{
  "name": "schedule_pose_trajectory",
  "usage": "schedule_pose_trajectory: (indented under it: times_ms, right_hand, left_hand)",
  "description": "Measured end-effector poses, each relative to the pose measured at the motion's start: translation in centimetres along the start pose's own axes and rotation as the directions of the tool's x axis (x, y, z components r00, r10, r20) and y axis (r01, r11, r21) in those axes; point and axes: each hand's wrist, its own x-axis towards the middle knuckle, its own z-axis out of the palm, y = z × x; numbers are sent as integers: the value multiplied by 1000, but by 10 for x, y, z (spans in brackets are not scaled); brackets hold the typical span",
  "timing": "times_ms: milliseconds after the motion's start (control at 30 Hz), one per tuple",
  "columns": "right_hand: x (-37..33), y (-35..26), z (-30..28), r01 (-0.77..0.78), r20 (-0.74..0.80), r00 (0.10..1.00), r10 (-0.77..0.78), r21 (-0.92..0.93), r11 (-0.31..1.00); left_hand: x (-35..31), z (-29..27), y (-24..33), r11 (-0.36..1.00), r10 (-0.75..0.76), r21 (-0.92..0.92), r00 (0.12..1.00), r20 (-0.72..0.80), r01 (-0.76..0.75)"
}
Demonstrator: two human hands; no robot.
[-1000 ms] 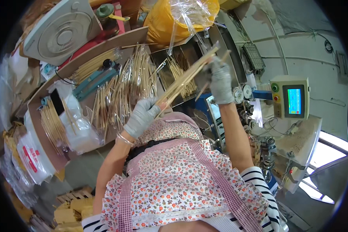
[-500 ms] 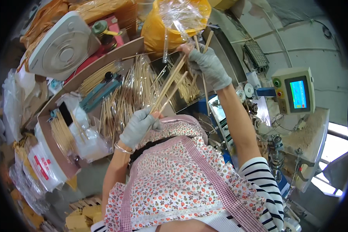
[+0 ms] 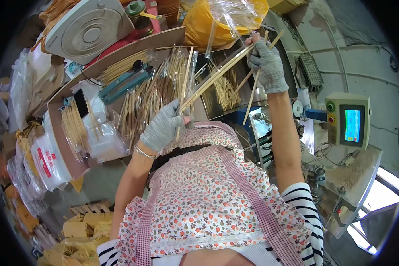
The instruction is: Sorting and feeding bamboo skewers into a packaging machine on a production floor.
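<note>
Both my hands wear grey gloves with bare fingertips. My left hand [image 3: 161, 127] is closed round the lower ends of several thin wooden chopsticks. A pair of chopsticks [image 3: 221, 73] slants up from it to my right hand, with what looks like a clear wrapper along them. Another chopstick [image 3: 188, 73] rises steeply from my left hand, apart from that pair. My right hand [image 3: 269, 66] pinches the pair's upper end near the yellow bag. More loose chopsticks [image 3: 252, 96] cross through its grip and poke out above and below; its palm is hidden.
A cardboard tray [image 3: 119, 51] holds many chopsticks in clear wrappers [image 3: 164, 84], and a teal sealer-like tool [image 3: 124, 86]. Beyond are a yellow bag of clear film [image 3: 197, 29] and a white fan [image 3: 91, 33]. A machine with a screen [image 3: 352, 122] stands right.
The view has shifted, so the surroundings sit farther right and higher. One chopstick at my left hand now stands steeply apart from the pair. Both hands still grip chopsticks.
</note>
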Motion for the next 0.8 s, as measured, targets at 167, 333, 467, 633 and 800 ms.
schedule_pose_trajectory:
  times_ms: [167,333,467,633,800]
  right_hand:
    - [-3,0,-14,-5,-4,1000,5,78,997]
    - [-25,2,-4,-18,-65,998,16,-40,999]
    - [-35,10,31,102,-188,975,-118,-90,991]
    - [-59,47,60,141,-54,986,-160,-260,955]
    - [-72,48,61,100,-6,994,-110,-366,925]
  left_hand:
    - [0,13,9,959,18,-277,984,-176,-67]
    - [7,23,22,960,-61,-280,955,-289,-24]
    - [11,37,9,999,38,-11,910,-412,-47]
    - [10,45,-10,987,153,23,864,-479,-162]
    - [6,39,-13,985,152,7,847,-509,-173]
